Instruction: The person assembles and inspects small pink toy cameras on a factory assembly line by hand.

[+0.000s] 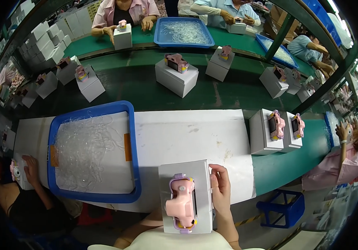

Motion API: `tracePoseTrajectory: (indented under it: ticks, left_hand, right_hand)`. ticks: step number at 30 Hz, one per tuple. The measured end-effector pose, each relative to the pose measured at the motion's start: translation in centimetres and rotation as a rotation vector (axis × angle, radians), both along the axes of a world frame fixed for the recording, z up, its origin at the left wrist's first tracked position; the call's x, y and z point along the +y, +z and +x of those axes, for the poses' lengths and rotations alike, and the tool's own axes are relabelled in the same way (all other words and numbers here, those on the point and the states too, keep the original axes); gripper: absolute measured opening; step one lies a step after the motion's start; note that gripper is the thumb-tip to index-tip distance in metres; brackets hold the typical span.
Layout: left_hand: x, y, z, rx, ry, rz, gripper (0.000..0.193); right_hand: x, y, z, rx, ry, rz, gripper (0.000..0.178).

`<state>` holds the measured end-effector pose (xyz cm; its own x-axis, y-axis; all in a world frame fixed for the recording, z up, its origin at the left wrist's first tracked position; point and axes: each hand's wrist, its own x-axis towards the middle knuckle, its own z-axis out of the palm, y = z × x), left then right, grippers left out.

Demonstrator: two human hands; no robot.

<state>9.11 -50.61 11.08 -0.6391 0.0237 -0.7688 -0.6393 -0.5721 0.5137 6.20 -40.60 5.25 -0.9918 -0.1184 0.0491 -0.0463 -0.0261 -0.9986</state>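
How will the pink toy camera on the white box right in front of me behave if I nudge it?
The pink toy camera looks like moulded plastic, so it's probably stiff. Its smooth-looking body may slide on the flat-topped white box. The protruding lens barrel would likely keep it from rolling far.

Grey floor (249, 235), yellow-black tape (247, 221) on it, blue stool (297, 211) lower right; dark green long table (135, 85) across middle; green metal post (282, 31) upper right, bright strip light (332, 6) near top right
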Motion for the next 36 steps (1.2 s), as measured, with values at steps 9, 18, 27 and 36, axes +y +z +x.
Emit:
tracePoseTrajectory:
  ticks: [9, 18, 27, 36]
  left_hand:
    - [-1.7, 3.6, -0.5, -0.169, 0.162, 0.102, 0.023]
    - [-7.0, -23.8, 7.9, 1.177, -0.190, 0.431, 0.013]
    - [-9.1, -7.1, 4.6, 0.846, 0.329, 0.561, 0.062]
    - [-4.9, -6.7, 5.2, 0.871, 0.453, 0.078, 0.063]
  right_hand:
    - [2.7, 2.6, -2.0, -0.159, 0.463, -0.008, 0.039]
    - [0.7, 3.7, -2.1, 0.087, 0.841, -0.132, 0.063]
    - [-0.7, 5.8, 6.6, 0.388, 0.457, 0.215, 0.089]
    - [-1.3, 3.7, 9.0, 0.538, 0.035, 0.219, 0.107]
